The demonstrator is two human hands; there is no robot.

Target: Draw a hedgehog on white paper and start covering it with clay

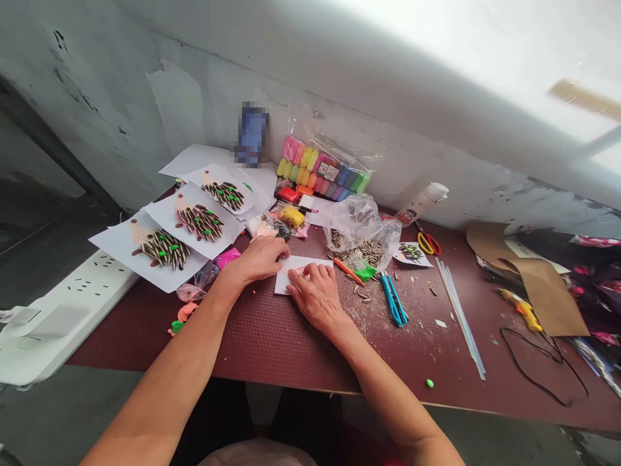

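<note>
A small white card (283,283) with an orange-pink patch on it lies on the dark red table. My right hand (316,291) rests over the card, its fingers bent and pressing on the orange-pink patch. At the card's upper left edge is my left hand (264,257), fingers curled; whatever its fingertips hold is too small to tell. An orange pen (348,272) lies just right of the card. Beyond it, sunflower seeds (366,251) spill from a clear plastic bag (356,217).
Three seed-covered hedgehog pictures (163,249) lie at the left by a white power strip (72,298). Coloured clay packs (325,171) stand at the back. Right are a blue cutter (393,299), scissors (427,243), clear sticks (460,317) and a yellow glue gun (526,312).
</note>
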